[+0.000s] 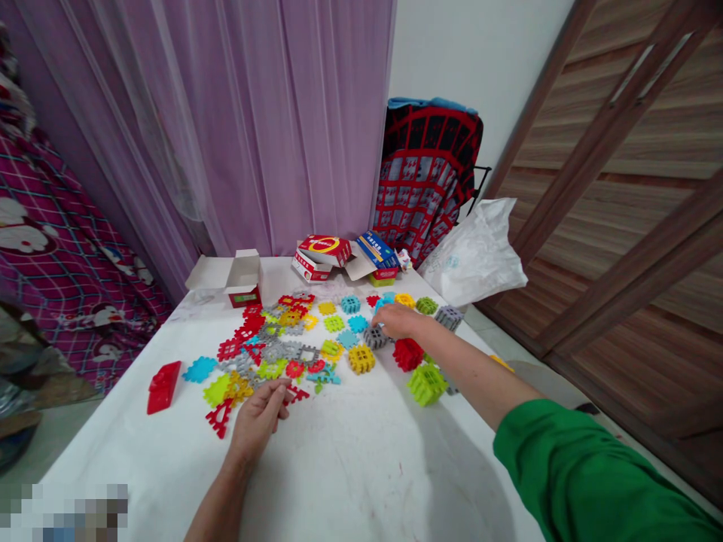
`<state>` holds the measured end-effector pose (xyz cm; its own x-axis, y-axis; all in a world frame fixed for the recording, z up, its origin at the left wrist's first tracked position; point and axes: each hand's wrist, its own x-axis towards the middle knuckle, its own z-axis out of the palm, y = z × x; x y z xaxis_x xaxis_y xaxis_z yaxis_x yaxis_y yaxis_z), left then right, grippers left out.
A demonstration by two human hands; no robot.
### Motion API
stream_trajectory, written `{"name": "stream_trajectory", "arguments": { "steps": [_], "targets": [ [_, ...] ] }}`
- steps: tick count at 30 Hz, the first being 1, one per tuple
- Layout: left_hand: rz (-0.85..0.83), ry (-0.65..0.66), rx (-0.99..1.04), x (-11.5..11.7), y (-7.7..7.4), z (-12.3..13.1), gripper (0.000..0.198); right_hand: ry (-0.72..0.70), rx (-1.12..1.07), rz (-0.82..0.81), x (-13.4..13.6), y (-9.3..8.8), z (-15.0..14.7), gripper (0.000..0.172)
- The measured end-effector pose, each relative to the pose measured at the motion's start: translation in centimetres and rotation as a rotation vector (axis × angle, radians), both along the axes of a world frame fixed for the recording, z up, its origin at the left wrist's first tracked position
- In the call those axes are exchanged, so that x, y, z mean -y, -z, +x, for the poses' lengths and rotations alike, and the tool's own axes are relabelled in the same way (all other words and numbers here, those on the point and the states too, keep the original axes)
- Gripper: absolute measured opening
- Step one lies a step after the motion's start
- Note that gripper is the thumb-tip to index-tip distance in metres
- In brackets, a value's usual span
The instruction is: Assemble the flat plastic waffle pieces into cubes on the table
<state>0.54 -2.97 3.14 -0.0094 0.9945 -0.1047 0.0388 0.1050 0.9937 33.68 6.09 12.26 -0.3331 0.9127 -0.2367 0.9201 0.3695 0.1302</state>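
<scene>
My left hand is low over the white table, its fingers curled together. A red toothed plastic piece lies against its fingertips; whether they pinch it I cannot tell. Across the table, my right hand has its fingers closed at the top of a stack of grey interlocking plastic pieces. Close by are a yellow stack, a red stack, a lime green stack and a blue stack. Loose flat pieces in mixed colours, such as a blue one, spread out left of centre.
An open red-and-white carton stands at the back left. More cartons, one red and one blue, lie at the back. A white plastic bag sits at the right edge. A red plastic object lies far left.
</scene>
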Motion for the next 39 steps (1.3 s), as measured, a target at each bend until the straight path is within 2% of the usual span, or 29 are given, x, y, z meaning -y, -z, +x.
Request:
{"name": "stream_trajectory", "arguments": {
  "steps": [11,17,20,25,28,33,39],
  "targets": [
    [0.004,-0.017,-0.002,-0.6,1.8,-0.1,0.061,0.001,0.004,-0.016,0.5,-0.5,-0.4,0.047],
    [-0.004,-0.037,0.067,-0.8,1.9,-0.5,0.061,0.004,-0.206,0.154,1.7,-1.1,-2.6,0.039],
    [-0.017,-0.055,0.111,-0.7,1.1,-0.7,0.06,0.02,-0.364,0.2,3.1,-0.1,-5.5,0.035],
    [-0.046,-0.13,0.285,-0.4,-0.1,-1.1,0.058,0.005,-0.547,0.168,5.3,3.3,-11.1,0.028],
    [-0.098,-0.167,0.393,-0.5,-0.6,-1.5,0.056,0.046,-0.594,0.172,5.7,4.9,-13.3,0.027],
    [-0.166,-0.183,0.559,-0.8,-1.1,-2.2,0.055,0.123,-0.578,0.191,5.4,5.7,-14.9,0.025],
    [-0.159,-0.168,0.664,-1.0,-1.1,-2.4,0.054,0.121,-0.478,0.199,4.5,6.1,-16.0,0.025]
  ]
}}
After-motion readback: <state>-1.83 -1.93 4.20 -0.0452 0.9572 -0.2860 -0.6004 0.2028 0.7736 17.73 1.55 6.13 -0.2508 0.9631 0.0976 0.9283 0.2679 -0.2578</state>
